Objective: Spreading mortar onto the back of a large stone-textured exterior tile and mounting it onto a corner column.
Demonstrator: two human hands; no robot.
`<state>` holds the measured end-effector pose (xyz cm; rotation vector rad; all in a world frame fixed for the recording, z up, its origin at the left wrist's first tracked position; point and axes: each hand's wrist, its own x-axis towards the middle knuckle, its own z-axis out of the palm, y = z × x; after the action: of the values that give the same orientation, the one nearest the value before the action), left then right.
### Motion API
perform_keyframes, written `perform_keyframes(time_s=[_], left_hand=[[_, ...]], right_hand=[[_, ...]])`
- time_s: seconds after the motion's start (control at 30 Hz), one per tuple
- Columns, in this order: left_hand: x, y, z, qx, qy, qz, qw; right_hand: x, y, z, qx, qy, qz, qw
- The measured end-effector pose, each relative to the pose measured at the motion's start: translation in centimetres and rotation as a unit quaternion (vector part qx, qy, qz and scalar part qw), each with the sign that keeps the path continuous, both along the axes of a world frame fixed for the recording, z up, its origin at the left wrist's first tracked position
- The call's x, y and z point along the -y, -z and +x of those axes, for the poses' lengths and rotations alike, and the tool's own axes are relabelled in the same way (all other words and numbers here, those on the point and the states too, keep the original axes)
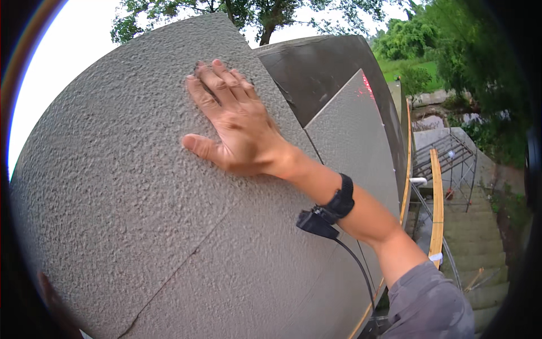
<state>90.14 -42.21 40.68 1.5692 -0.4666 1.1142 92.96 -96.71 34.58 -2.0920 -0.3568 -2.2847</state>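
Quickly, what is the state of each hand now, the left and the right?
Left hand: not in view.
Right hand: open, palm flat against the rough grey wall, fingers together, holding nothing.

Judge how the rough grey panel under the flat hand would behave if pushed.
The rough grey panel looks stiff: the right hand lies flat on it with no sag showing. Its pebbled face probably resists sliding under the palm. It looks broad, so likely heavy. A thin crack line hints it could be brittle.
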Motion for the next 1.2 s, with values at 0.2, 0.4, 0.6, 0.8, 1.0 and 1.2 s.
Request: perform_keyframes(time_s=[0.2, 0.4, 0.6, 0.8, 1.0, 1.2], left_hand=[[-2.2, 1.1, -0.4, 0.030, -0.068, 0.041, 0.996], [1.2, 2.1, -0.7, 0.013, -0.012, 0.122, 0.992], [-0.9, 6.7, -0.5, 0.076, 0.106, 0.183, 0.974], [-3.8, 7.5, 0.2, 0.109, 0.026, 0.205, 0.972], [-2.0, 7.1, 0.2, 0.140, 0.050, 0.202, 0.968], [-2.8, 8.9, 0.8, 0.146, 0.019, 0.194, 0.970]], right_hand=[[-1.2, -1.5, 1.2, 0.008, 0.015, -0.043, 0.999], [0.1, -0.2, -1.4, -0.022, 0.054, -0.018, 0.998], [-10.8, 0.3, -6.1, 0.005, 0.053, -0.021, 0.998], [-24.7, -3.0, -14.7, 0.101, -0.050, -0.136, 0.984], [-29.0, -0.9, -5.3, -0.002, 0.032, -0.134, 0.990], [-30.3, -1.1, -4.1, -0.012, 0.030, -0.150, 0.988]])
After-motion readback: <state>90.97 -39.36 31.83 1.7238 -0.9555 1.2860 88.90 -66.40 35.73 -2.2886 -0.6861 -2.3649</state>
